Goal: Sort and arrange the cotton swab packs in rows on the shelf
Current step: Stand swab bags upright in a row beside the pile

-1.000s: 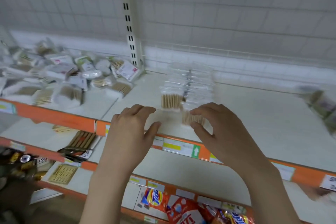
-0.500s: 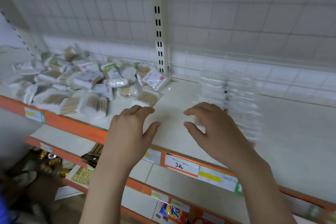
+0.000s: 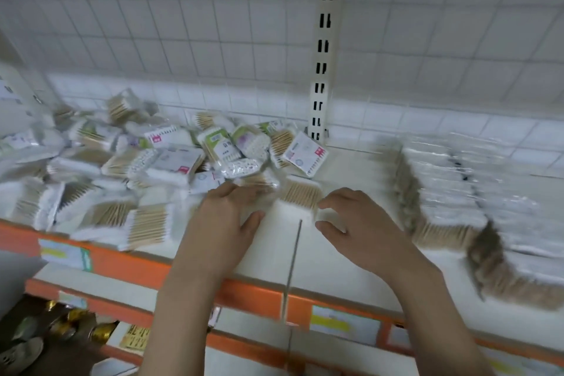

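A loose heap of cotton swab packs (image 3: 171, 159) covers the left part of the white shelf (image 3: 351, 256). On the right, blurred by motion, clear packs lie lined up in rows (image 3: 457, 180). A pack with wooden sticks (image 3: 300, 194) lies between my hands at the heap's right edge. My left hand (image 3: 227, 220) hovers at the heap's near edge, fingers relaxed, holding nothing. My right hand (image 3: 358, 223) is just right of that pack, fingers loosely curled, with nothing visibly in it.
An orange shelf edge (image 3: 244, 293) with price labels runs along the front. A perforated upright post (image 3: 322, 49) rises against the white wire grid back. Lower shelves hold goods, with shiny items at the bottom left (image 3: 76, 323).
The view has swung left, and both hands have moved away from the arranged rows toward the heap. The right hand has let go of the row's front pack.
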{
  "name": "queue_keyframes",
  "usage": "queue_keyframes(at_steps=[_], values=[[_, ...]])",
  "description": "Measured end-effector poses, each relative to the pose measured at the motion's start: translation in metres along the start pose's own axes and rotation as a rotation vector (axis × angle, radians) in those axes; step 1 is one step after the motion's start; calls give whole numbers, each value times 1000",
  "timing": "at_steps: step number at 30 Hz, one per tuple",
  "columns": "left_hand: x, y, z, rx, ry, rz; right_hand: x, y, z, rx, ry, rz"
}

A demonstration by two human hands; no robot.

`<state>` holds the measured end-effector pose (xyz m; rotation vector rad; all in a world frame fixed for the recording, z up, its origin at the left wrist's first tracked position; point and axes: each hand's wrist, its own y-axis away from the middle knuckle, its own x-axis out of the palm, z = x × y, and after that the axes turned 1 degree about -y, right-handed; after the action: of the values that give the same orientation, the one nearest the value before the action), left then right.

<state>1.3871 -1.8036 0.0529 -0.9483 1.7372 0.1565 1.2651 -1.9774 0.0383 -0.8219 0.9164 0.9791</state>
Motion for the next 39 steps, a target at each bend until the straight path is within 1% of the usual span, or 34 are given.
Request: queue_keyframes(at_steps=[5, 9, 11, 14, 18, 22, 26, 31, 35, 39], values=[[-2, -30, 34, 101, -2, 48, 10, -36, 14, 118, 56, 20], [8, -47, 36, 169, 25, 76, 12, -51, 14, 194, 82, 51], [17, -53, 33, 182, 20, 132, 12, -56, 14, 231, 85, 91], [33, -57, 29, 185, -57, 205, 12, -60, 12, 293, 63, 157], [47, -51, 31, 160, -136, 169, 14, -59, 6, 330, -22, 217], [50, -56, 29, 116, -154, 173, 12, -52, 2, 411, -32, 214], [49, -59, 24, 83, -217, 171, 4, -41, 0, 422, -105, 234], [53, -57, 17, 85, -172, 220, -5, -28, 3, 368, -166, 148], [52, -58, 17, 84, -182, 254, -14, -19, 5, 341, -202, 69], [50, -56, 14, 44, -117, 304, -21, -12, 8, 335, -150, 9]])
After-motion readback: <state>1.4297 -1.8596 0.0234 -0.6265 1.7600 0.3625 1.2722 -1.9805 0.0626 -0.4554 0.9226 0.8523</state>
